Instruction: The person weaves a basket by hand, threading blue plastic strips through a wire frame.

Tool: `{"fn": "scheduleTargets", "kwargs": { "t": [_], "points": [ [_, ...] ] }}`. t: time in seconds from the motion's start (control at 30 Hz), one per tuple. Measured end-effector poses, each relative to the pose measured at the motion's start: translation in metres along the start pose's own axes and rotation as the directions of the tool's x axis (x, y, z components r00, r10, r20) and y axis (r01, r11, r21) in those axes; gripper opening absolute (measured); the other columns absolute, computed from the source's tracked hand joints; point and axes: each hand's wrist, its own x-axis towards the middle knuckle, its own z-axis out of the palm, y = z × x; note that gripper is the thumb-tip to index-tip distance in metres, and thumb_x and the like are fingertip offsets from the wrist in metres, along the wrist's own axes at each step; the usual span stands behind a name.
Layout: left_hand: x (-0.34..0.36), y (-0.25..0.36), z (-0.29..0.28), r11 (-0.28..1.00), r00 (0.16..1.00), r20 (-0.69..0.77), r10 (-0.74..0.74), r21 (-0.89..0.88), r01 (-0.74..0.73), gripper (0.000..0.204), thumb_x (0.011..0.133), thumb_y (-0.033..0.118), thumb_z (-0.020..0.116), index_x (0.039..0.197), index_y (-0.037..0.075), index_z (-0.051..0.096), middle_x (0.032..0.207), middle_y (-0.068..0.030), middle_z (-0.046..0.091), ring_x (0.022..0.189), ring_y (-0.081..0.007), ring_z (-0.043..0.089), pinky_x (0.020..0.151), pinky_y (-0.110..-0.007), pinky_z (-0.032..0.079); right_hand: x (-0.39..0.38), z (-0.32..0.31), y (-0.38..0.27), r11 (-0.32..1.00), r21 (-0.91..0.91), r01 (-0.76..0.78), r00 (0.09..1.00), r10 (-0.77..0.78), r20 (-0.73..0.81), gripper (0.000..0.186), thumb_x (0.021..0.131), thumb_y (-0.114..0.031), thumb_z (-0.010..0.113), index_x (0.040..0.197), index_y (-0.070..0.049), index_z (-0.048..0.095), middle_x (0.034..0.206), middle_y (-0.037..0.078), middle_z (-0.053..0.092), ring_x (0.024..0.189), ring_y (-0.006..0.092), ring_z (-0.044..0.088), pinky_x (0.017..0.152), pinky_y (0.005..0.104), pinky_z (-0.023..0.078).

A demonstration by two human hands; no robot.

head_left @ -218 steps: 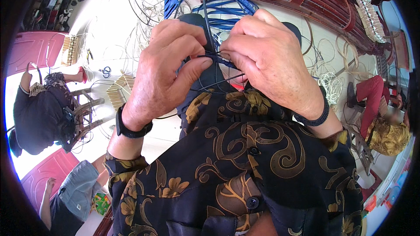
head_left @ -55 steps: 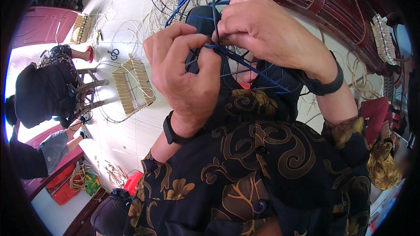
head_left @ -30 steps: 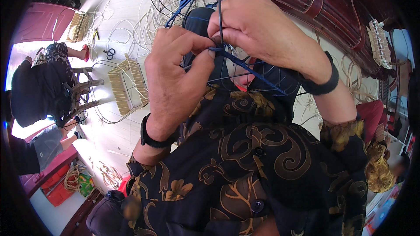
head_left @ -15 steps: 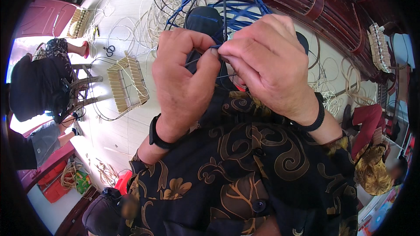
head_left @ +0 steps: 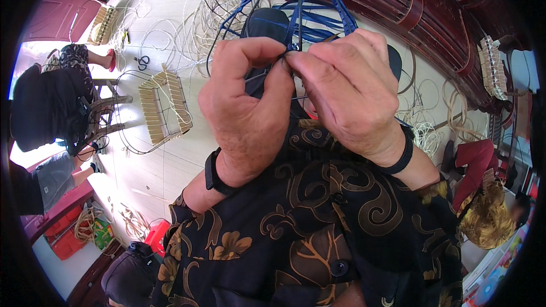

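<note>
My left hand (head_left: 247, 105) and my right hand (head_left: 355, 94) meet fingertip to fingertip over my lap. Both are closed in a pinch on a blue strip (head_left: 292, 31) where it meets a dark wire frame (head_left: 301, 3). The exact spot in the pinch is mostly hidden by my fingers. Beyond my hands, blue strip wrapping (head_left: 341, 8) covers parts of the frame, and more blue strips (head_left: 313, 20) cross low between its sides. My dark-clad knee (head_left: 266, 21) shows beneath the frame.
Tangled pale cords (head_left: 207, 28) lie on the floor ahead. To the left are a half-woven basket frame (head_left: 162, 108), scissors (head_left: 144, 63) and a seated person (head_left: 51, 105) on a wooden stool. A dark red wooden bench (head_left: 392, 0) stands ahead right; another person (head_left: 486, 210) sits at right.
Both hands have shifted slightly to the right, still pinched together. The frame moved with them, and a blue strip now shows beside the upright wire above my fingertips.
</note>
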Motion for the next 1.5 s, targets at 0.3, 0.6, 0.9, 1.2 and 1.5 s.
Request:
{"fn": "scheduleTargets", "kwargs": {
  "t": [0.3,0.6,0.9,1.2,1.5],
  "points": [
    [-0.003,0.0,-0.001,0.98,0.995,-0.008,-0.102,-0.173,0.099,0.015,0.081,-0.006,0.066,0.094,0.002,0.061,0.084,-0.0065,0.067,0.077,-0.0126,0.063,0.071,-0.026,0.05,0.003,0.003,-0.004,0.999,-0.046,-0.005,1.0,0.004,-0.003,0.023,0.067,-0.007,0.068,0.089,0.001,0.068,0.085,0.006,0.06,0.078,0.0224,0.058,0.077,0.0369,0.044],
    [-0.004,-0.001,0.0,0.981,0.997,-0.031,-0.075,-0.184,0.068,0.029,0.084,-0.005,0.066,0.111,0.002,0.057,0.08,-0.0064,0.07,0.077,-0.0113,0.065,0.071,-0.024,0.049,0.006,0.009,-0.006,0.995,-0.093,-0.029,0.999,0.026,-0.033,0.019,0.069,-0.006,0.068,0.087,0.0,0.065,0.081,0.006,0.054,0.075,0.0226,0.054,0.073,0.0366,0.04],
    [-0.002,-0.003,-0.002,0.988,0.998,-0.048,-0.051,-0.146,0.044,0.039,0.083,-0.004,0.067,0.12,0.002,0.056,0.078,-0.0062,0.07,0.074,-0.0135,0.065,0.07,-0.025,0.05,0.008,0.016,-0.009,0.994,-0.105,-0.041,0.997,0.034,-0.064,0.015,0.068,-0.004,0.069,0.082,-0.002,0.062,0.078,0.005,0.051,0.073,0.0218,0.053,0.072,0.0355,0.04],
    [0.004,-0.011,-0.009,0.976,0.979,0.02,0.203,0.077,-0.204,0.028,0.083,-0.005,0.066,0.109,0.003,0.062,0.082,-0.0067,0.068,0.073,-0.014,0.065,0.066,-0.026,0.05,0.006,0.013,-0.009,0.993,-0.114,-0.032,0.999,0.029,-0.029,0.016,0.069,-0.003,0.068,0.084,-0.001,0.063,0.08,0.006,0.052,0.075,0.0219,0.054,0.075,0.0362,0.041],
    [0.008,-0.007,-0.016,0.995,0.985,0.174,0.019,-0.103,-0.001,0.033,0.086,-0.009,0.064,0.117,-0.002,0.054,0.096,-0.0081,0.069,0.087,-0.0103,0.064,0.078,-0.019,0.049,0.006,0.008,-0.012,0.995,-0.083,-0.06,0.998,0.061,0.012,0.017,0.071,-0.005,0.068,0.088,0.0,0.064,0.083,0.007,0.055,0.077,0.0228,0.055,0.077,0.0369,0.041]
  ]
}}
